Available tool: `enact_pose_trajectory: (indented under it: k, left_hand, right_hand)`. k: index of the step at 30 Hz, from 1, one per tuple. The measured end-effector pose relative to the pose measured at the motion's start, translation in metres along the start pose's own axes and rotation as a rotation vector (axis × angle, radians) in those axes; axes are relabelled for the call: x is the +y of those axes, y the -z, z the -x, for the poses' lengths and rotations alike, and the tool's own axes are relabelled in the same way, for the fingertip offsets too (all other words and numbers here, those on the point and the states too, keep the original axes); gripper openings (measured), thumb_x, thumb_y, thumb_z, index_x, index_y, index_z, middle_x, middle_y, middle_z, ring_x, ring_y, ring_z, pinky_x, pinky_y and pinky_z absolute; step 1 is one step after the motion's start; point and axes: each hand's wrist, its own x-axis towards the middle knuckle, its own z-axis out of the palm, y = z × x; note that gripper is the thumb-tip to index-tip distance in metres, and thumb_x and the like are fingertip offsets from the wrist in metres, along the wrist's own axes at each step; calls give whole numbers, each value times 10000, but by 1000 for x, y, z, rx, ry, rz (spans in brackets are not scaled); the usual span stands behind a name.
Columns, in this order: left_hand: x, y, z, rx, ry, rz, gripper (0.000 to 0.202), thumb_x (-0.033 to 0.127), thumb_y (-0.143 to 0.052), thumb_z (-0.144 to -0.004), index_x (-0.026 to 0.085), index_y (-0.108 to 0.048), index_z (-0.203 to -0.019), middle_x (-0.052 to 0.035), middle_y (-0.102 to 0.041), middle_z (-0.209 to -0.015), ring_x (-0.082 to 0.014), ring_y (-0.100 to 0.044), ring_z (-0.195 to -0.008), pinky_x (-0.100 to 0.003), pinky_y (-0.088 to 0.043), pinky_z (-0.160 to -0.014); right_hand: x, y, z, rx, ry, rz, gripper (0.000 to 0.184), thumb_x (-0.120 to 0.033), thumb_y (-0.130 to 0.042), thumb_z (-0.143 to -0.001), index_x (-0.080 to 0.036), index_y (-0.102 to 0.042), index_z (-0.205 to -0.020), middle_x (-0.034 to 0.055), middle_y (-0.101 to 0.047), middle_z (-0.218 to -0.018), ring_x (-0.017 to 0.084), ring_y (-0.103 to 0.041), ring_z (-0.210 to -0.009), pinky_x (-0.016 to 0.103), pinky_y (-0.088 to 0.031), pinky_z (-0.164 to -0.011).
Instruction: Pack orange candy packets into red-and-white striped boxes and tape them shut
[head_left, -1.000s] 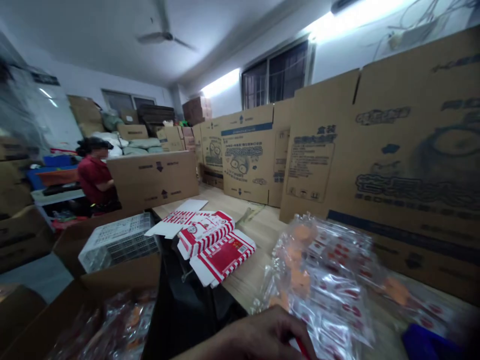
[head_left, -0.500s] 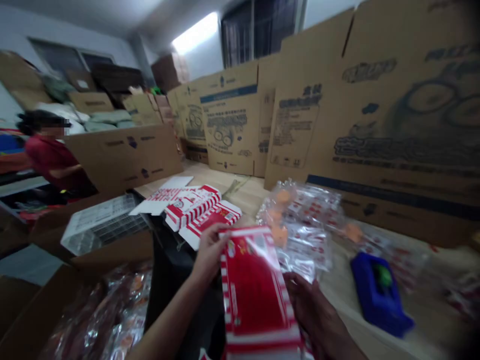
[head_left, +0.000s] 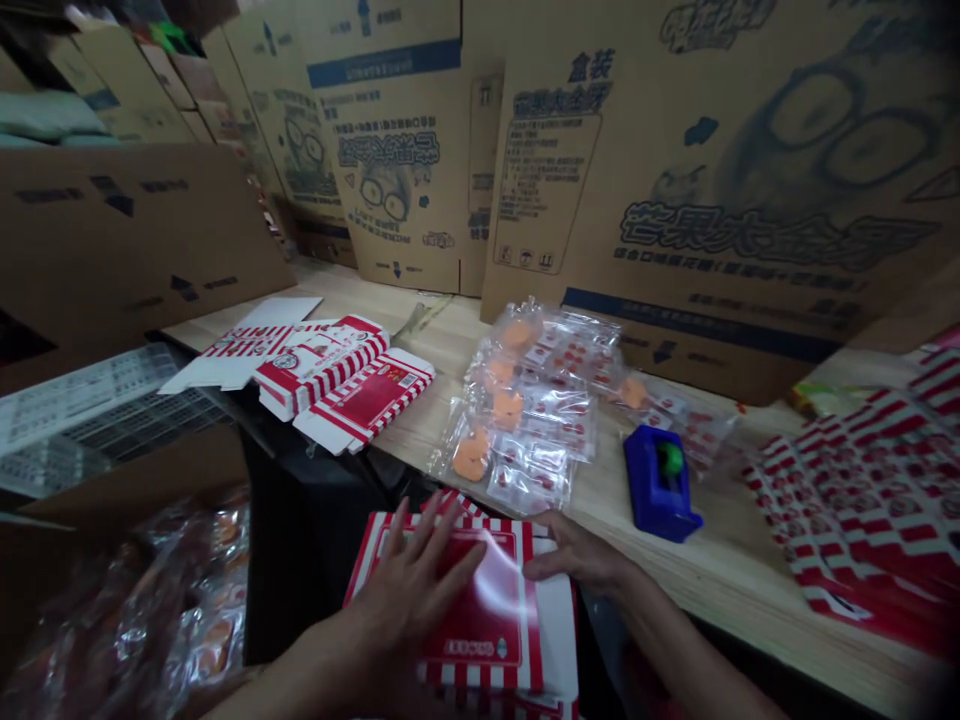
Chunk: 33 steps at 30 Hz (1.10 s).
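A red-and-white striped carton (head_left: 502, 625) lies low in front of me, its glossy red panel facing up and a white side flap showing at the right. My left hand (head_left: 409, 585) rests flat across the panel with its fingers spread. At the carton's upper right edge, my right hand (head_left: 574, 555) grips the border between thumb and fingers. Beyond the carton, several clear plastic packets (head_left: 536, 420) with orange pieces lie overlapping on the wooden table (head_left: 420, 400). Part of another striped piece shows just behind the left fingertips.
Flat striped cartons (head_left: 337, 370) lie at the table's left. A blue tape dispenser (head_left: 660, 485) stands at the right, near stacked striped cartons (head_left: 870, 490). Large cardboard boxes (head_left: 547, 200) line the back. Lower left, an open box holds packets (head_left: 172, 600) beside a white plastic crate (head_left: 112, 410).
The carton has been lowered and turned flatter. My left hand has gone from gripping its top edge to lying spread on the panel. The view has tilted down and right.
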Motion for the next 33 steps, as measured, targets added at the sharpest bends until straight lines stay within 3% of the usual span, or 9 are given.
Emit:
enact_pose_trajectory:
  k: [5,7,10,12,16,19,23,28,33]
  left_hand:
    - [16,-20,-15,-189,120,-26,1335,425,-833,-502,204,-17,-1535,-313,-83,-1561,-521,-85,-1419,-753,-21,-1059]
    - [17,-24,-17,-218,147,6,1293,462,-811,-531,198,-41,-1536,-317,-67,-1560,-531,-68,-1415,-768,-9,-1044]
    - [17,-28,-19,-265,163,37,1253,547,-777,-549,194,-87,-1534,-315,-46,-1562,-537,-34,-1413,-787,13,-1022]
    - [17,-31,-20,-269,179,9,1270,498,-796,-527,191,-86,-1533,-319,-82,-1558,-526,-41,-1418,-782,19,-1026]
    - [17,-37,-21,-250,169,-49,1321,388,-828,-451,211,-90,-1531,-304,-163,-1552,-515,-109,-1419,-758,-4,-1053]
    - [14,-34,-20,-226,158,-45,1255,423,-805,-467,207,-159,-1521,-290,-251,-1530,-502,-188,-1407,-734,-53,-1072]
    - [1,-15,-19,-46,193,-54,1177,402,-775,-469,190,-241,-1497,-257,-334,-1491,-474,-286,-1364,-682,-89,-1100]
    - [-18,9,-23,138,294,-90,1013,396,-713,-539,156,-339,-1450,-245,-403,-1418,-457,-353,-1292,-648,-152,-1094]
    - [-17,5,-27,145,295,-87,1027,395,-712,-521,150,-337,-1445,-244,-397,-1409,-450,-359,-1276,-633,-172,-1086]
  right_hand:
    - [-13,4,-10,-187,53,352,404,-436,-742,-732,-169,-703,-1032,40,-729,-926,250,-680,-874,359,-517,-797]
    - [-25,11,-20,-8,189,655,375,-446,-695,-779,-169,-700,-1032,43,-717,-913,231,-659,-850,334,-501,-780]
    - [-49,20,-53,516,392,1024,310,-391,-645,-832,-163,-681,-1040,74,-688,-975,226,-617,-905,329,-465,-824]
    - [-64,23,-82,725,434,1217,275,-339,-591,-875,-152,-662,-1064,110,-653,-1067,235,-577,-1007,337,-426,-896]
    - [-81,24,-131,743,333,1423,153,-221,-568,-853,-126,-676,-905,147,-636,-1017,253,-554,-992,334,-401,-867]
    - [-86,22,-142,710,331,1413,104,-119,-550,-807,-142,-649,-785,107,-653,-899,210,-574,-869,283,-399,-776]
    - [-100,27,-115,731,395,1377,165,-92,-467,-836,-154,-607,-899,54,-640,-795,172,-559,-714,246,-370,-646]
    - [-129,53,-50,934,572,1227,255,-163,-402,-894,-160,-578,-1079,47,-615,-822,173,-537,-697,268,-382,-656]
    - [-114,66,6,757,551,979,449,-271,-476,-857,-156,-599,-1273,8,-613,-718,144,-486,-569,266,-402,-587]
